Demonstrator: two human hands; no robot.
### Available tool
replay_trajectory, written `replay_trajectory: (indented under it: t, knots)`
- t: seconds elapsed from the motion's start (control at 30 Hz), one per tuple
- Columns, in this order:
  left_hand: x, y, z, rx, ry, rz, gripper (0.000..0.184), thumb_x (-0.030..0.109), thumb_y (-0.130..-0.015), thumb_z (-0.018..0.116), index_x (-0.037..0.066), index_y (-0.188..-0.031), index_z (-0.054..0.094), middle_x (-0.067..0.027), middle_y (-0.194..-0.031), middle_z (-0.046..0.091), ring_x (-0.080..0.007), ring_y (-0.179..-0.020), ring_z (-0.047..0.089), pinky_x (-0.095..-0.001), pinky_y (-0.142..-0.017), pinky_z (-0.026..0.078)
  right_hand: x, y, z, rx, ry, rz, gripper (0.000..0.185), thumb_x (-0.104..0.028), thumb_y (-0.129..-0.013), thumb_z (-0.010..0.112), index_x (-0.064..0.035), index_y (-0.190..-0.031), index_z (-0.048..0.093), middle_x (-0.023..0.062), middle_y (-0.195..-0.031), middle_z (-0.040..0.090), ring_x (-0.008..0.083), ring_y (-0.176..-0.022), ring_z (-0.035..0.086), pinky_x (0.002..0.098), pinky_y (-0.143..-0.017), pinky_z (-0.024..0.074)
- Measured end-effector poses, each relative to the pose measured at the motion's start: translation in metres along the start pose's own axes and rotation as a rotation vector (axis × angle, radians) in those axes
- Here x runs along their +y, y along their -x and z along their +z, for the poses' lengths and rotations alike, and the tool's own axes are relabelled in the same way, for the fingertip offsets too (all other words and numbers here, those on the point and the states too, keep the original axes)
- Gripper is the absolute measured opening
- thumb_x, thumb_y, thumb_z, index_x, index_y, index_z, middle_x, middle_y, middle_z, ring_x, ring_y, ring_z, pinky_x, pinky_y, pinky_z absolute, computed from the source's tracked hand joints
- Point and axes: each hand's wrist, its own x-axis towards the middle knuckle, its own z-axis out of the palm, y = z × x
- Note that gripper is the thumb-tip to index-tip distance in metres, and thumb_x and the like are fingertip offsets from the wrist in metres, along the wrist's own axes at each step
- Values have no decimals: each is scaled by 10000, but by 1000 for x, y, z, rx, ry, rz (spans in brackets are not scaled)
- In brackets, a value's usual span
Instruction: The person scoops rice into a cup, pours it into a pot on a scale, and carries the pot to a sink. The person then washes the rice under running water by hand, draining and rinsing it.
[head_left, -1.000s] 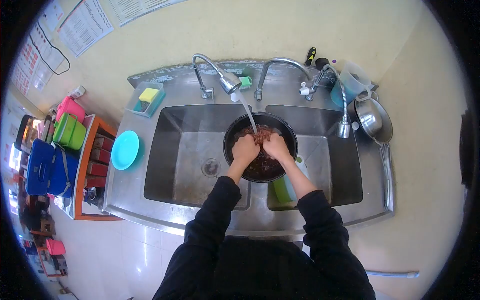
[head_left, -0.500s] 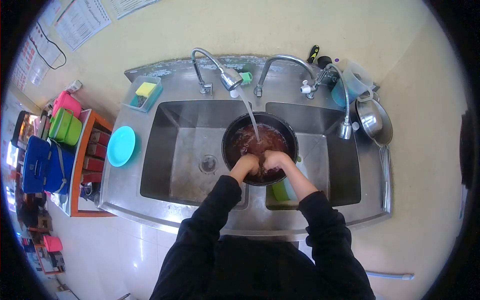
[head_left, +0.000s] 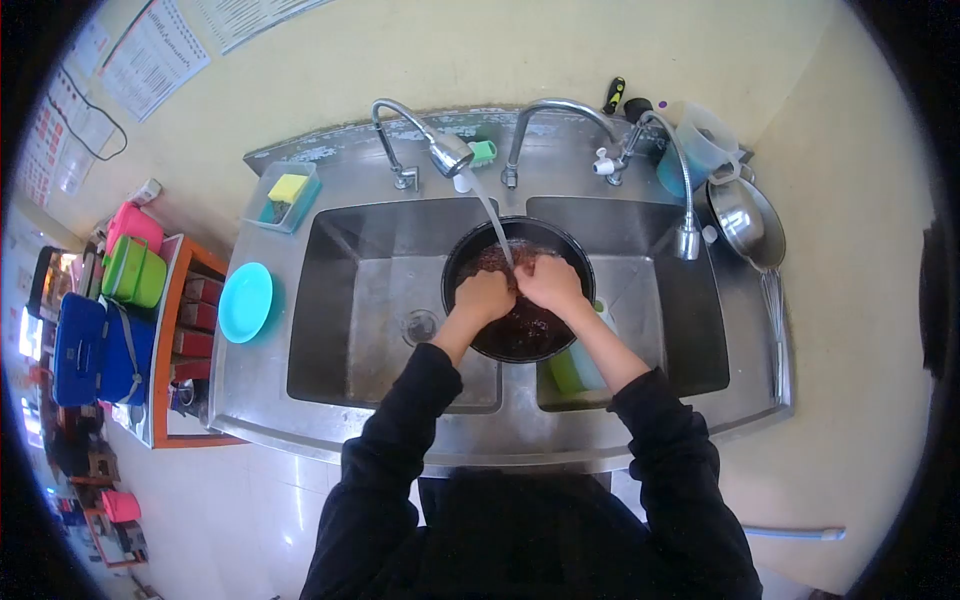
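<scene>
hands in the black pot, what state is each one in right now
Left hand: curled in the black pot, grip can't be told.
Right hand: also curled there, grip can't be told.

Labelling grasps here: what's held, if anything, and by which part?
Can't be told: left hand and right hand are curled close together inside the black pot, their backs hiding anything in the grip. Neither holds the pot itself.

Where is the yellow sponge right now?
In the head view, the yellow sponge sits in a plastic container at the back left of the sink counter, beyond the turquoise plate.
</scene>
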Motion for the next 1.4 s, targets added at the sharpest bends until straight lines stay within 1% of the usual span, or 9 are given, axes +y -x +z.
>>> replay_trajectory:
  t: [0.3,0.4,0.67,0.77,0.93,1.13,1.27,1.3,1.4]
  knots:
    - [-14,-6,67,-300,-425,198,235,142,-667,621,58,-876,688,-138,-926,657,-282,-864,644,-367,-735,517,21,5,23,-634,397,-227,301,-78,-624,639,57,-893,638,234,-1018,605,373,-953,588,393,-813,486]
    - [-14,-34,81,-584,-421,406,295,129,-597,640,13,-866,670,-208,-889,644,-333,-896,622,-402,-768,501,59,-17,69,-673,-167,-150,410,-111,-598,663,80,-955,597,204,-897,631,321,-837,612,369,-708,494]
    - [-22,-23,42,-80,224,65,253,146,-711,581,-26,-888,634,-272,-924,607,-394,-919,590,-428,-814,478,26,-11,22,-585,-755,244,277,-79,-778,559,49,-1023,560,144,-719,621,327,-718,621,377,-684,474]
    - [5,-2,12,14,176,-86,240,168,-749,565,-7,-896,640,-248,-920,616,-386,-911,599,-436,-779,491,18,-6,21,-142,-415,69,255,-117,-791,540,60,-973,567,160,-645,603,364,-779,630,388,-696,485]
    - [0,10,8,-48,-113,-37,233,213,-767,567,47,-900,662,-182,-959,631,-355,-905,617,-426,-756,502,12,10,4,-47,114,38,212,-97,-704,616,52,-855,625,232,-800,626,364,-864,620,388,-805,487]
    - [-19,3,52,-249,-345,154,223,164,-695,630,87,-896,685,-136,-950,646,-338,-872,629,-405,-729,516,31,8,25,-542,431,-254,277,-75,-630,638,91,-851,631,271,-915,615,338,-861,626,392,-760,510]
    - [-23,-31,70,-550,-237,374,295,115,-633,657,33,-916,656,-179,-980,630,-335,-895,620,-409,-749,505,47,-13,56,-649,128,-263,368,-116,-643,626,91,-945,597,270,-867,620,346,-790,625,402,-696,507]
    - [-18,-33,63,-631,-164,447,324,100,-622,659,7,-931,641,-203,-996,621,-337,-915,613,-408,-767,497,27,1,15,-763,-201,17,391,-124,-666,614,85,-990,555,203,-789,618,302,-692,612,376,-626,504]
    - [-18,-22,48,-468,243,166,311,104,-641,641,-64,-898,598,-248,-926,618,-380,-859,612,-405,-754,500,41,-7,34,-610,-444,24,334,-96,-694,594,61,-985,550,136,-746,594,247,-606,582,345,-556,477]
